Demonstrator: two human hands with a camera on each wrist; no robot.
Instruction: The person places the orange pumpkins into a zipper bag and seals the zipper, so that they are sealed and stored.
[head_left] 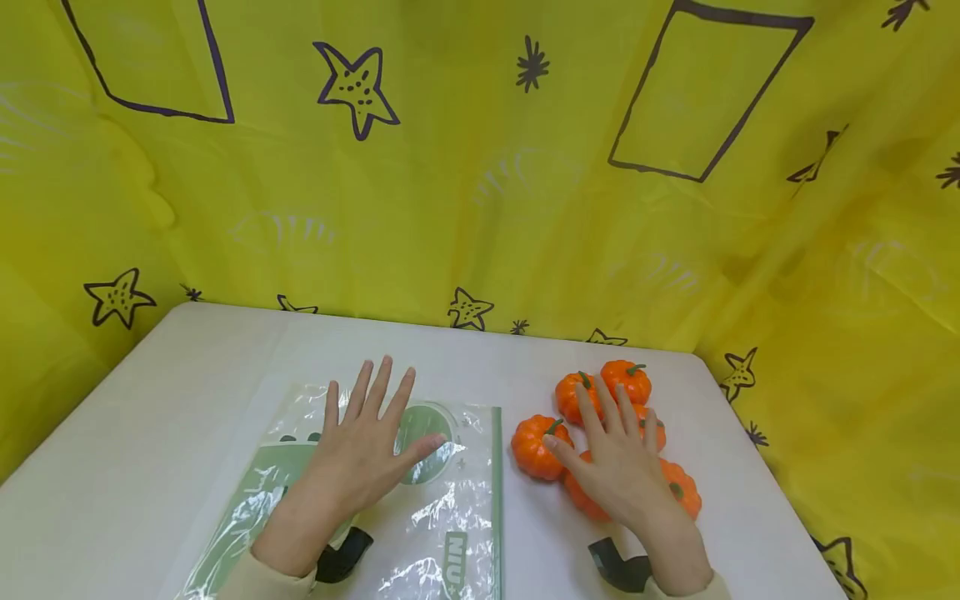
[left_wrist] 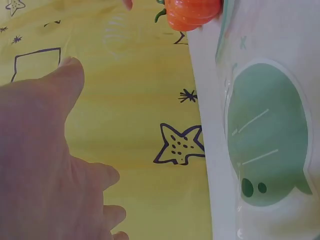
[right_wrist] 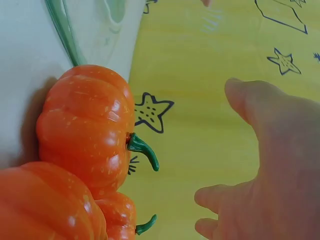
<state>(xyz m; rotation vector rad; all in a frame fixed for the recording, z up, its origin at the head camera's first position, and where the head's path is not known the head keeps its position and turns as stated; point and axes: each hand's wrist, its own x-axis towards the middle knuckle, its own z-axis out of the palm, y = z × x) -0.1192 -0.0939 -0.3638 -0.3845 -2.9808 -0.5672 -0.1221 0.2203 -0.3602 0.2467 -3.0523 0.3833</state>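
My left hand [head_left: 360, 454] is spread above a clear plastic bag [head_left: 420, 533] with green printing and a green edge strip. Its fingers are straight and hold nothing; the left wrist view shows a gap between that hand [left_wrist: 40, 160] and the bag's green printed shape [left_wrist: 270, 135]. Over a cluster of small orange pumpkins my right hand [head_left: 618, 467] is spread too, partly hiding several of them. In the right wrist view, a pumpkin [right_wrist: 87, 127] with a curved green stem stands apart from the hand [right_wrist: 280, 145]. Another pumpkin [head_left: 538, 447] lies left of the right thumb.
Both items lie on a white table [head_left: 135, 417] with rounded far corners. Behind it and at its sides hangs a yellow curtain [head_left: 450, 208] with drawn stars and frames. Black straps [head_left: 345, 557] show near both wrists.
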